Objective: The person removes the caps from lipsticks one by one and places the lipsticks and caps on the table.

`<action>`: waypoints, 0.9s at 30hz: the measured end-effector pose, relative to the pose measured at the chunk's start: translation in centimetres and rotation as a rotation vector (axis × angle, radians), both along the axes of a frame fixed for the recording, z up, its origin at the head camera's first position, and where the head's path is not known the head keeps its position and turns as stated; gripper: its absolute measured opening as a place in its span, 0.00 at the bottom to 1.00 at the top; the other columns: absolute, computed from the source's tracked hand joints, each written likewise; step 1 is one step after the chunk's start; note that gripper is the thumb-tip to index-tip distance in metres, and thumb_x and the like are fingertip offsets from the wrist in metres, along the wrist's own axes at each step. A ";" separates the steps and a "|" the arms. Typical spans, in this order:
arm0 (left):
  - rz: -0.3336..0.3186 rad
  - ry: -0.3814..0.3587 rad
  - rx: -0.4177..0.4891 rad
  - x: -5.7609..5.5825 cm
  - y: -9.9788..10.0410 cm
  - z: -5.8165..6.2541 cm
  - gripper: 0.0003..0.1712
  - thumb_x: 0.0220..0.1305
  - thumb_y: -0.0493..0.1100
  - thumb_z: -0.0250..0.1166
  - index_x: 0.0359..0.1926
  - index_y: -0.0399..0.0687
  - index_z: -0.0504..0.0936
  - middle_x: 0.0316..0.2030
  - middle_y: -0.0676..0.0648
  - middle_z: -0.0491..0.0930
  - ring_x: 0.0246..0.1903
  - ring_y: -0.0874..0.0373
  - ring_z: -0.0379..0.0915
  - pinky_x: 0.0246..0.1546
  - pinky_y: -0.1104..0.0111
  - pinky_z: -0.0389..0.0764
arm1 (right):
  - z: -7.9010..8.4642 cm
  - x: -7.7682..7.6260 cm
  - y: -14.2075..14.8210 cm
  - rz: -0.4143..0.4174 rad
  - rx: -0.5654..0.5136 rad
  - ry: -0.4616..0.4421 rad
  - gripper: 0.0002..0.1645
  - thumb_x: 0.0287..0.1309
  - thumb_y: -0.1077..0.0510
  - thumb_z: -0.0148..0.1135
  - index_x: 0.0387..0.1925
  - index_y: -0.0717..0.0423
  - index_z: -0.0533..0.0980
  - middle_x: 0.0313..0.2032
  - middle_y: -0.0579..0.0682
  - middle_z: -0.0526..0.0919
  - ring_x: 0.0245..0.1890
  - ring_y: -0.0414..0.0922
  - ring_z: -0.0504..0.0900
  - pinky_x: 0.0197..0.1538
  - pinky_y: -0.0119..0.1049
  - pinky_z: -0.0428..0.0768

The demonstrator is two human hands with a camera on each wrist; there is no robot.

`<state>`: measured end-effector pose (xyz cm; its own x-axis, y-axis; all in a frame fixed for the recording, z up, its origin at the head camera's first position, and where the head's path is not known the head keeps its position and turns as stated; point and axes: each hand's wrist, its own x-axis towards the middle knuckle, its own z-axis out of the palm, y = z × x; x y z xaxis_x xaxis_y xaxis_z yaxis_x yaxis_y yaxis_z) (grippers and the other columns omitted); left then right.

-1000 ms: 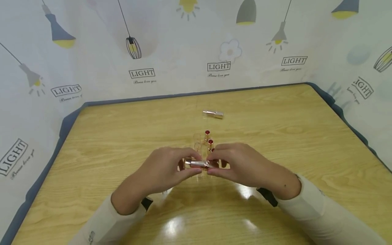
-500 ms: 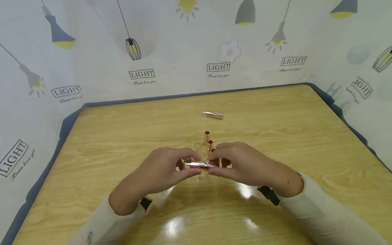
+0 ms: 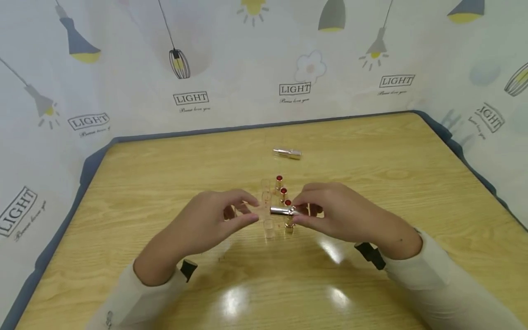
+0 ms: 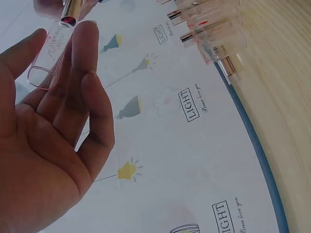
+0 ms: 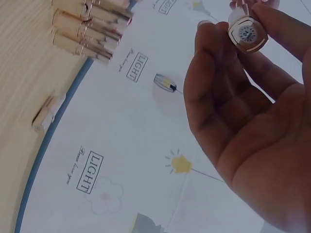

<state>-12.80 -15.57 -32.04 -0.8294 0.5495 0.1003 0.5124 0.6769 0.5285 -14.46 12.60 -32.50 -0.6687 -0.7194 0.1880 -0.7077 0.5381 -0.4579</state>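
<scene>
My left hand (image 3: pixel 216 220) holds a clear, open-ended cap (image 4: pixel 48 56) with printed lettering between thumb and fingers. My right hand (image 3: pixel 334 211) pinches a shiny metallic lipstick tube (image 3: pixel 280 211) near its base, pointing it sideways toward the left hand. A round label shows on the lipstick's base in the right wrist view. In the left wrist view, the tube's dark red end is right at the cap's far end. Below and beyond the hands, a row of uncapped red-topped lipsticks (image 3: pixel 283 195) stands upright. Several clear caps (image 3: pixel 269 228) stand in a row to their left.
Farther back on the wooden table (image 3: pixel 165 174) lies another metallic lipstick (image 3: pixel 287 154) on its side. A white fabric screen (image 3: pixel 247 68) printed with lamps and lettering rises behind the table and along both sides.
The hands have drawn apart: the left moved left with the clear cap, and the right moved slightly right and up with the lipstick. The tube's tip and the standing row now show between them.
</scene>
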 end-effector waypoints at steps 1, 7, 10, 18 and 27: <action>0.020 -0.013 0.009 0.0 -0.2 0.1 0.15 0.68 0.56 0.65 0.52 0.61 0.83 0.35 0.59 0.86 0.26 0.73 0.77 0.30 0.73 0.78 | 0.0 -0.1 0.2 -0.011 -0.009 0.000 0.08 0.62 0.51 0.69 0.41 0.47 0.85 0.34 0.37 0.80 0.29 0.29 0.75 0.32 0.26 0.77; 0.073 -0.035 0.041 -0.3 -0.3 0.5 0.12 0.69 0.54 0.64 0.51 0.59 0.80 0.35 0.58 0.87 0.27 0.68 0.76 0.31 0.69 0.78 | 0.4 -0.3 0.6 -0.048 -0.030 0.002 0.08 0.60 0.52 0.71 0.41 0.46 0.84 0.33 0.36 0.81 0.31 0.30 0.77 0.33 0.27 0.79; 0.092 -0.039 0.067 -0.5 -0.4 0.3 0.12 0.70 0.52 0.63 0.51 0.59 0.78 0.37 0.59 0.87 0.31 0.65 0.78 0.35 0.66 0.78 | 0.5 -0.5 0.6 -0.061 -0.026 0.012 0.08 0.60 0.52 0.71 0.41 0.46 0.84 0.33 0.36 0.81 0.31 0.30 0.77 0.33 0.28 0.79; 0.093 -0.147 0.244 -2.6 0.0 -0.2 0.10 0.72 0.46 0.59 0.51 0.53 0.71 0.45 0.55 0.87 0.47 0.59 0.83 0.30 0.61 0.78 | 0.3 -1.0 1.0 -0.079 -0.020 -0.014 0.09 0.62 0.51 0.69 0.42 0.48 0.84 0.33 0.37 0.80 0.31 0.31 0.77 0.33 0.28 0.78; 0.181 0.020 0.171 -7.3 1.6 -1.1 0.18 0.71 0.53 0.61 0.56 0.50 0.79 0.45 0.47 0.76 0.39 0.53 0.71 0.41 0.59 0.74 | 0.7 -1.3 1.6 -0.055 -0.093 -0.059 0.07 0.62 0.53 0.69 0.41 0.46 0.84 0.33 0.37 0.81 0.31 0.33 0.78 0.34 0.31 0.81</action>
